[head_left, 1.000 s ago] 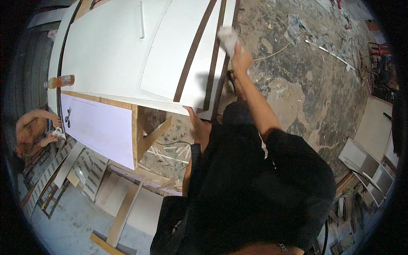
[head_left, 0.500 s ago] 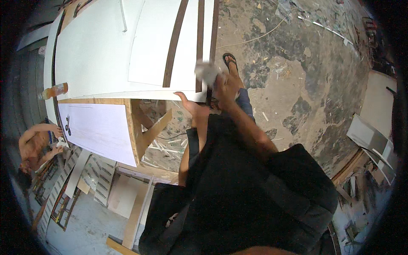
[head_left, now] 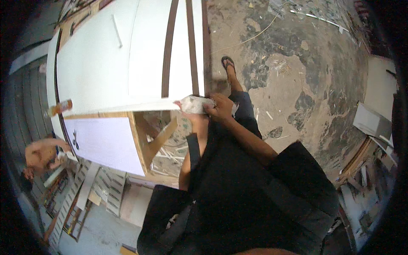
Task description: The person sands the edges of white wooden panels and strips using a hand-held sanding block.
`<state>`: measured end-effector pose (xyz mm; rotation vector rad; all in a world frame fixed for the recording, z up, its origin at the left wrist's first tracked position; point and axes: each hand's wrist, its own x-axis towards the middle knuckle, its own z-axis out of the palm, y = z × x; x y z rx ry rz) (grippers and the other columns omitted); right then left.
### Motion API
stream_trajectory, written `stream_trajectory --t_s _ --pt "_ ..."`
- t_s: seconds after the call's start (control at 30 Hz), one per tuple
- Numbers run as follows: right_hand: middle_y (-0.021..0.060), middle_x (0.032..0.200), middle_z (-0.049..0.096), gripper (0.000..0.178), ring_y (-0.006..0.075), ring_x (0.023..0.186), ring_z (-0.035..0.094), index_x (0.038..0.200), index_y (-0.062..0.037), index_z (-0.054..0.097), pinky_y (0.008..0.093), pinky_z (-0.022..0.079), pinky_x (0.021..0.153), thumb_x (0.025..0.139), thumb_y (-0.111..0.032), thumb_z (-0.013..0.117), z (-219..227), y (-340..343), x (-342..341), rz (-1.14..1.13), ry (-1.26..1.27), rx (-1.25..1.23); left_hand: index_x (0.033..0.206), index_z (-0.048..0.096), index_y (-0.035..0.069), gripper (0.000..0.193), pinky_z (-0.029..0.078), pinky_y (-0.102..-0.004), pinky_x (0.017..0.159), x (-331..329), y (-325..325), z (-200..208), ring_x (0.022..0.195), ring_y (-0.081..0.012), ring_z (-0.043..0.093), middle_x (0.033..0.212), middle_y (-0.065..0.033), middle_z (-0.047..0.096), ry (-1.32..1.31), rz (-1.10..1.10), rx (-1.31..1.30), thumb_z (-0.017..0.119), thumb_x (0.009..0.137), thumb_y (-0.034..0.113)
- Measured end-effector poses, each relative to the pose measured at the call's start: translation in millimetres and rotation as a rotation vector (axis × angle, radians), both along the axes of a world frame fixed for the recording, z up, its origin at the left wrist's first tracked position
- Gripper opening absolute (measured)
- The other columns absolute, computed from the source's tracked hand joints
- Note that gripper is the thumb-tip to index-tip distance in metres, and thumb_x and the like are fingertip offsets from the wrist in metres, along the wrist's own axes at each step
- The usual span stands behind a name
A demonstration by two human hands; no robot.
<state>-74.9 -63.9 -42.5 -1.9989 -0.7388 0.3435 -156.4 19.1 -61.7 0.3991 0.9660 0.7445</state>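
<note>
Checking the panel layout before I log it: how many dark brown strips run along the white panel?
3: one strip left of the pair, a second just to its right, and a third along the white panel's right edge. Others may be hidden.

The right hand (head_left: 221, 108) presses a white rag (head_left: 194, 104) against the white panel (head_left: 127, 63) edge, left hand (head_left: 199, 121) beneath.

White panel (head_left: 127, 63): bottle (head_left: 59, 107), scissors (head_left: 75, 139).

Black sleeveless top w/ dark strap (head_left: 194, 148) over left shoulder; bare arms, no gloves on right hand (head_left: 221, 108). Dark blue trousers (head_left: 244, 112), dark flip-flop sandal (head_left: 228, 63) on foot.
</note>
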Motion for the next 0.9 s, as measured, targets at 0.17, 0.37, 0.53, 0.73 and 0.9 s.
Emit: stream_trajectory --t_s 0.17,0.37,0.53,0.73,0.9 --pt "0.0123 0.076 0.064 0.047 0.031 0.069 0.063 0.08 -0.0049 0.065 0.0387 0.049 0.061 0.064 -0.048 0.074 -22.8 33.1 37.1 -0.096 -0.096 0.124 0.129 0.043 0.006 0.075 0.042 -0.0422 0.094 26.1 2.3 40.4 0.112 -0.03 0.051 0.124 -0.0124 0.052 -0.074 0.079 -0.117 0.029 0.088 0.067" --pt "0.0124 0.073 0.062 0.059 0.031 0.068 0.062 0.076 -0.0056 0.063 0.0395 0.048 0.059 0.066 -0.063 0.067 -57.8 117.1 169.9 -0.134 -0.304 0.153 0.131 0.042 0.007 0.063 0.043 -0.0411 0.096 44.2 4.1 54.8 0.113 -0.0293 0.05 0.127 -0.0125 0.051 0.158 0.242 0.011 0.039 0.092 0.056" --pt "0.0194 0.077 0.063 0.067 0.0393 0.073 0.062 0.082 -0.0054 0.065 0.0473 0.047 0.064 0.075 -0.07 0.05 -45.4 219.1 325.0 -0.136 -0.213 -0.041 0.132 0.04 0.001 0.065 0.042 -0.0469 0.095 9.8 4.8 6.7 0.112 -0.0333 0.05 0.13 -0.0165 0.047 0.289 0.268 -0.14 0.036 0.093 0.054" --pt "0.0213 0.096 0.063 0.072 0.0392 0.091 0.06 0.094 -0.0054 0.066 0.0483 0.044 0.08 0.075 -0.073 0.048 -9.6 310.6 431.9 -0.281 -0.083 -0.213 0.131 0.043 0.001 0.067 0.043 -0.0478 0.093 8.0 -3.0 14.4 0.11 -0.0337 0.052 0.127 -0.017 0.05 0.374 0.343 -0.209 0.041 0.09 0.055" --pt "0.0118 0.085 0.066 0.031 0.0288 0.075 0.062 0.091 -0.0056 0.069 0.0417 0.045 0.067 0.087 -0.035 0.059 -102.6 307.3 465.8 -0.195 -0.203 0.303 0.135 0.037 0.004 0.071 0.041 -0.0511 0.095 26.2 5.8 31.1 0.113 -0.0356 0.05 0.131 -0.0176 0.047 0.263 0.41 -0.304 0.043 0.089 0.057"
